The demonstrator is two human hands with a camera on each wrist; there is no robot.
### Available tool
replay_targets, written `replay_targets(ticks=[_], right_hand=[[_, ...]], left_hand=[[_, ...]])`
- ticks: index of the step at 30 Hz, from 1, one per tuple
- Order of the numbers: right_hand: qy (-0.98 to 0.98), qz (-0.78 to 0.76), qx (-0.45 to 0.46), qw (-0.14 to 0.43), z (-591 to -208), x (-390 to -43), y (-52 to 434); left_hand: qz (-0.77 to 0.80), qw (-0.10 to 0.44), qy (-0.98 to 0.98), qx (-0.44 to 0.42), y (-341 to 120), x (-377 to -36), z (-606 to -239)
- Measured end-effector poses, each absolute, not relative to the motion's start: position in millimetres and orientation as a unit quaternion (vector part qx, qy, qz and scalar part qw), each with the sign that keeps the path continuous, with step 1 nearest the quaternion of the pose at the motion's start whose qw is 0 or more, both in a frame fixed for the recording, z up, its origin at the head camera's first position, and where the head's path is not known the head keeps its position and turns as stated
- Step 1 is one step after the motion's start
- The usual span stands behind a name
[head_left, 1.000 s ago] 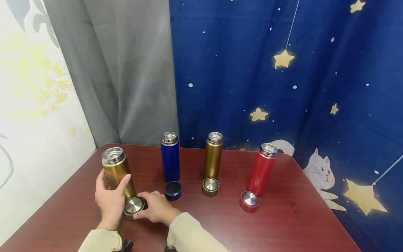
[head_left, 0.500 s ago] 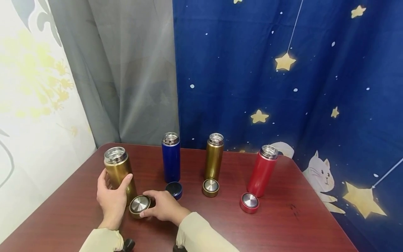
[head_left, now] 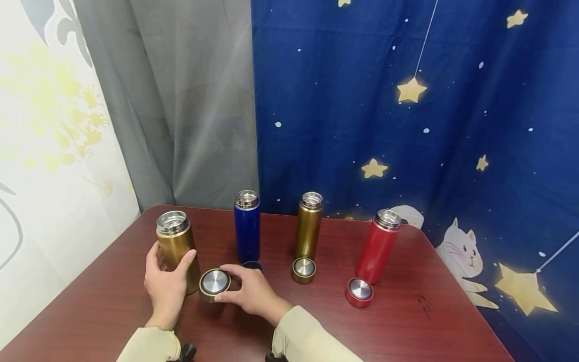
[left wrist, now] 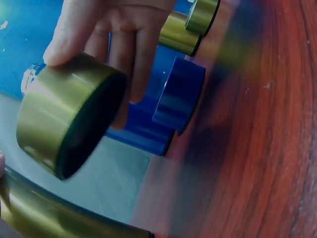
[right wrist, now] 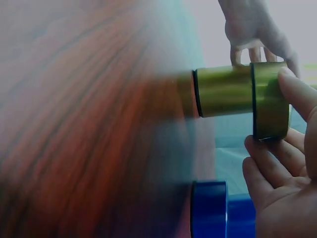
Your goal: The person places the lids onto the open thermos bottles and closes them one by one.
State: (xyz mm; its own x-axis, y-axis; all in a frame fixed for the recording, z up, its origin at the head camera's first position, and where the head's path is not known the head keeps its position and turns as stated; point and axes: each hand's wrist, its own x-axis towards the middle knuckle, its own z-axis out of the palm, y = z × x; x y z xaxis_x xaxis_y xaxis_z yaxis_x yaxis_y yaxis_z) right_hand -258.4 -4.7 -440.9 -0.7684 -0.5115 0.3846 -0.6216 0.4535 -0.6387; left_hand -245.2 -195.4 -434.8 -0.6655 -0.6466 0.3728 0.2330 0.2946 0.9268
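The left hand (head_left: 166,282) grips the open gold steel flask (head_left: 177,246) upright on the table (head_left: 407,327) while the right hand's (head_left: 253,294) fingers pinch its gold, steel-topped lid (head_left: 214,283) lifted beside it; capping appears in hand, needing the lid raised over the mouth.

The head view is bright and evenly lit, sharp throughout, with soft shadows beneath the flasks and small glints on their steel rims. Its edges bow slightly. Both wrist views are softer: the wooden table (right wrist: 74,124) smears into heavy blur, and colours bleed where objects sit close to the lens.
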Motion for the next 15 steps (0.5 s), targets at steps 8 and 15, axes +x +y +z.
replay_targets(ticks=[8, 15], right_hand=[[-0.803, 0.489, 0.329, 0.091, -435.4, -263.8, 1.9], [-0.771, 0.538, 0.321, 0.114, -432.8, -267.4, 0.2]], left_hand=[[-0.575, 0.371, -0.715, 0.144, -191.2, -247.2, -434.2], [-0.575, 0.362, -0.721, 0.138, -184.9, -249.9, -434.9]])
